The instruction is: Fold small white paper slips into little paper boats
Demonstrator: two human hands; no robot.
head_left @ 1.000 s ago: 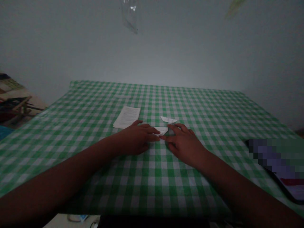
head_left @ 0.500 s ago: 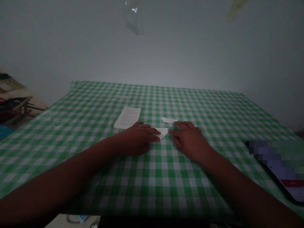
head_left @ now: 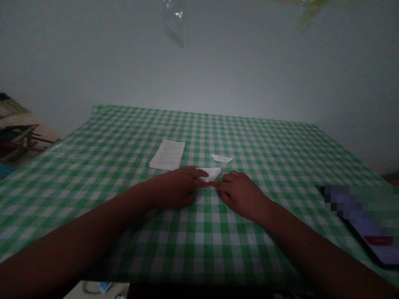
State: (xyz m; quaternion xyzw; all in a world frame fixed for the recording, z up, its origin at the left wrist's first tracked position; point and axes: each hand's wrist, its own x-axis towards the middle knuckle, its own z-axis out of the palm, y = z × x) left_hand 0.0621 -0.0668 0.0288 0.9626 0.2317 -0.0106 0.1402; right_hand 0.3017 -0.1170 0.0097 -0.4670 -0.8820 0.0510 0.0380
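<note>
A folded white paper piece [head_left: 210, 174] lies on the green gingham tablecloth [head_left: 264, 141], partly under my left hand [head_left: 177, 189]. The fingers of that hand lie across its left part. My right hand [head_left: 243, 195] comes in from the right, and its fingertip meets the paper's lower tip near my left fingertips. A small white paper scrap [head_left: 222, 158] lies just beyond, untouched. Farther left, a printed paper sheet [head_left: 167, 154] lies flat, a little beyond my left fingers.
A phone [head_left: 358, 220], mostly pixelated, lies on the cloth at the right. The cloth ends at a pale wall. Clear plastic [head_left: 173, 23] hangs at the top of the view. Furniture and clutter [head_left: 18, 141] sit low at the left.
My right hand has moved left, and its fingertip now reaches the folded paper's lower tip. My left fingers lie farther across the paper, covering more of it.
</note>
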